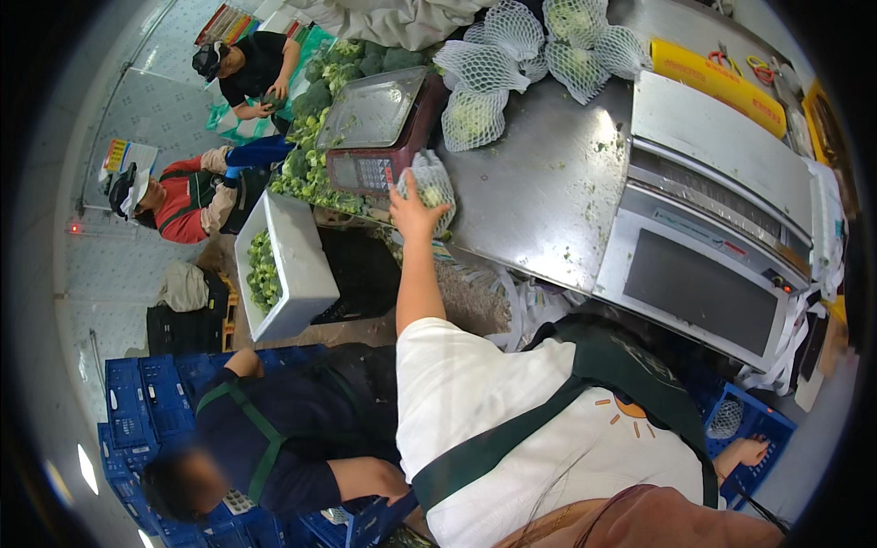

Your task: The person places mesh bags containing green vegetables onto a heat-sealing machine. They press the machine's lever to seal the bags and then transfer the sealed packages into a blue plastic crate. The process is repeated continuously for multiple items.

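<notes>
My left hand (419,209) is on a vegetable head in a white foam net (436,183), thumb and fingers spread around it, at the steel table's (534,198) edge beside a digital scale (363,168). The scale's metal pan (373,106) holds only small green scraps. Several more netted heads (473,120) lie at the table's far side; some show pale green through the mesh. Low at the right, my right hand (751,451) is at a blue plastic crate (771,428), fingers curled; whether it grips anything is unclear. A netted item (726,419) lies in the crate.
A wrapping machine (712,253) stands right, with a yellow roll (716,85) and scissors (725,61) behind. Loose broccoli (312,99) is heaped left of the scale. A white foam box (294,274) holds green pieces. Two co-workers stand beyond; another bends over blue crates (147,404) nearby.
</notes>
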### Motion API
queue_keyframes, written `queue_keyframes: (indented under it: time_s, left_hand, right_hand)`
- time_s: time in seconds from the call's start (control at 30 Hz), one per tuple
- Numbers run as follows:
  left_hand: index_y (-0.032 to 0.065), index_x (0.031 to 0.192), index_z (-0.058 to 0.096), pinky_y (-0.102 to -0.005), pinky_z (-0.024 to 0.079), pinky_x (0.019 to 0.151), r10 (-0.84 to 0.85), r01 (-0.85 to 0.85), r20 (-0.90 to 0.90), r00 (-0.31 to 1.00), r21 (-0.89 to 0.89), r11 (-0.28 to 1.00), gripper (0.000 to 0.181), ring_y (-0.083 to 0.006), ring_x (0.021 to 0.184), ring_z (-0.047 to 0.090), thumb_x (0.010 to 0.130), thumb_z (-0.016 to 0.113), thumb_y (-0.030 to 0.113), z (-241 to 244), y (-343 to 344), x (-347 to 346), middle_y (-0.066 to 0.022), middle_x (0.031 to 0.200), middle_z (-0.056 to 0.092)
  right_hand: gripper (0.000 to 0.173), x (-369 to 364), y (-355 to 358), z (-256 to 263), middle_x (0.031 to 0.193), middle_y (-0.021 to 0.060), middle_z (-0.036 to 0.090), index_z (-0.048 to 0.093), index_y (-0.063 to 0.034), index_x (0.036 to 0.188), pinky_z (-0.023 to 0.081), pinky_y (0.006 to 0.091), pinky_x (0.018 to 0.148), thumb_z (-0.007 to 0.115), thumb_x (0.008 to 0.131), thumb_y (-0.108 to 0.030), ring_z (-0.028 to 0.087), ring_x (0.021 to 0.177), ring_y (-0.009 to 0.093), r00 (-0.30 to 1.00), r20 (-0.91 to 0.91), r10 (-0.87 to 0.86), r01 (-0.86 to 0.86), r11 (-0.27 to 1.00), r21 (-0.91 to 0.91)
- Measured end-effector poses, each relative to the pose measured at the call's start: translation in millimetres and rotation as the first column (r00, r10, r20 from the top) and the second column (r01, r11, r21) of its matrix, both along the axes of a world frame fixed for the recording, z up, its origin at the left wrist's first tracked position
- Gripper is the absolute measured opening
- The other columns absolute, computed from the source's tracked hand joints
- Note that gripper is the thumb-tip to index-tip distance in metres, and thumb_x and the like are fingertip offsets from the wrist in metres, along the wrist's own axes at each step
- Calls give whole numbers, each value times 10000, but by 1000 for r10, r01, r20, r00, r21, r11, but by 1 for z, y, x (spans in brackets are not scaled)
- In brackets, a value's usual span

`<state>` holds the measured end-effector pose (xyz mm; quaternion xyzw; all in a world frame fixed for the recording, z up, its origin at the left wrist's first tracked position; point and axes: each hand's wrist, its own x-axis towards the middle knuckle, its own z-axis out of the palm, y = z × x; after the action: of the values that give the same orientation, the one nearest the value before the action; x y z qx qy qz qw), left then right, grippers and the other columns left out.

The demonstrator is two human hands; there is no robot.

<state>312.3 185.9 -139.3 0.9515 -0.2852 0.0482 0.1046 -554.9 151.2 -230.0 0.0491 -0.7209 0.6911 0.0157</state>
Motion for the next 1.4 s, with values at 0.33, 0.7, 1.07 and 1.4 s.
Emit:
queue_keyframes:
  time_s: [0.33, 0.7, 1.07, 1.4]
  left_hand:
    - [31, 1174, 497, -310, 441, 810, -389, -58, -528, 755, -644, 763, 636, -214, 938, 561, 600, 750, 136, -6, 18, 37, -138, 1068, 569]
    - [92, 1321, 334, -355, 314, 960, -972, 490, -139, 188, -845, 216, 675, -319, 1133, 393, 735, 633, 243, 98, -278, -273, -209, 1187, 415]
    - [242, 1225, 481, -311, 479, 655, -992, 984, 114, 48, -175, 28, 504, -228, 746, 566, 755, 581, 89, 97, -291, -255, -95, 975, 533]
    - [95, 862, 603, -349, 452, 607, -985, 965, -164, 48, -248, 89, 108, -247, 689, 578, 826, 529, 164, 66, -254, -262, -100, 732, 569]
  right_hand:
    - [306, 134, -160, 108, 1054, 80, 577, 554, -21, 1101, 458, 267, 752, 502, 851, -190, 561, 882, 174, 742, -153, 653, -662, 749, -16]
    - [487, 376, -263, 194, 1243, 75, 435, 326, -75, 1324, 449, 280, 801, 445, 868, -195, 469, 1064, 175, -337, -290, 896, -921, -249, 301]
    - [353, 242, -302, 173, 892, 121, 618, 533, -57, 1092, 474, 309, 682, 530, 834, -297, 601, 819, 201, -152, -119, 981, -742, -34, 670]
    - [62, 231, -285, 148, 613, -3, 481, 516, -15, 822, 361, 211, 512, 490, 769, -34, 440, 555, 69, -213, -12, 977, -887, -189, 421]
